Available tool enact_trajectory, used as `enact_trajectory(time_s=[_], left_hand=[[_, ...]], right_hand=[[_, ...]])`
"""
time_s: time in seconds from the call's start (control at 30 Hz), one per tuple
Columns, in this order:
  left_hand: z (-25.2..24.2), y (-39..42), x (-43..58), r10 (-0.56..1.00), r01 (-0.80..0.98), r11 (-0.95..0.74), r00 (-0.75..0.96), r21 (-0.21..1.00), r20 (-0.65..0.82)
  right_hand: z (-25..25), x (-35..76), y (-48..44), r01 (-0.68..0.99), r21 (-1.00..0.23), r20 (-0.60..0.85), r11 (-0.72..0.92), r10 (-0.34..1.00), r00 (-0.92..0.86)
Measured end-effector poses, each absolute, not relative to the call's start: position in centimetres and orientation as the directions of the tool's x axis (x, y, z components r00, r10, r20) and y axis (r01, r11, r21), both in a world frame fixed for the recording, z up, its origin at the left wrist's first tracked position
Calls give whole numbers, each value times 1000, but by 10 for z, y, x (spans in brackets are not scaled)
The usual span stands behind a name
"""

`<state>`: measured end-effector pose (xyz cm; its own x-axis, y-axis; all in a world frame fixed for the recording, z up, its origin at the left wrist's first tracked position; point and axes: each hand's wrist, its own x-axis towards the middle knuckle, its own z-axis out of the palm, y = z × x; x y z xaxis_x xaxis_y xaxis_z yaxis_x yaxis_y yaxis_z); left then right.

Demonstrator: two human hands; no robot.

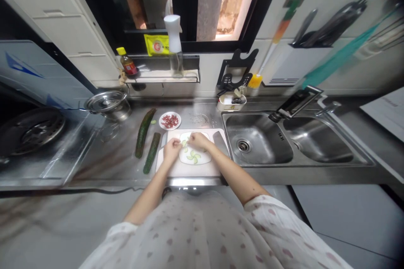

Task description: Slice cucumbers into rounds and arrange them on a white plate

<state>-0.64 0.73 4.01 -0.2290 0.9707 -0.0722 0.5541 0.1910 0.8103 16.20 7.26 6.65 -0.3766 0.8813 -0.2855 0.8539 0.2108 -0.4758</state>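
Observation:
A white plate lies on the pale cutting board. On it, thin green-edged cucumber slices are laid out in a pinwheel, with more slices higher up. Over the plate's left edge, my left hand is closed in a pinch on a pale cucumber slice. My right hand is above the plate's far side, fingertips pressed together; what they hold is too small to make out. A knife rests flat on the board's right side.
Left of the board lie a whole cucumber and a cut cucumber length. Behind it stands a small dish of red pieces. A lidded steel pot is at the back left. The double sink opens on the right.

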Motion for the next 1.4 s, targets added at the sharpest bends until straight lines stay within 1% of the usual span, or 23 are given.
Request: enact_trajectory(time_s=[0.13,0.23,0.33,0.43,0.8,1.0,1.23,1.4], left_hand=[[35,11,-5,968,701,245,-208,670,-137],[31,14,-4,968,776,252,-192,578,-164],[27,16,-4,966,818,255,-190,516,-176],[24,17,-4,965,839,255,-190,480,-179],[19,21,-3,982,881,175,-124,440,-142],[19,23,-1,992,884,110,-66,455,-111],[19,23,-1,994,883,84,-44,463,-97],[20,22,-2,993,898,83,-38,433,-112]], right_hand=[[64,154,69,908,-358,-349,220,870,-348],[61,149,67,927,-292,-372,234,865,-335],[56,145,67,936,-260,-372,237,870,-324],[48,143,68,939,-245,-361,240,877,-318],[37,144,71,942,-221,-353,253,880,-319],[37,143,71,947,-205,-367,247,878,-308],[35,142,71,949,-202,-380,241,874,-303],[35,141,72,949,-198,-389,246,869,-306]])
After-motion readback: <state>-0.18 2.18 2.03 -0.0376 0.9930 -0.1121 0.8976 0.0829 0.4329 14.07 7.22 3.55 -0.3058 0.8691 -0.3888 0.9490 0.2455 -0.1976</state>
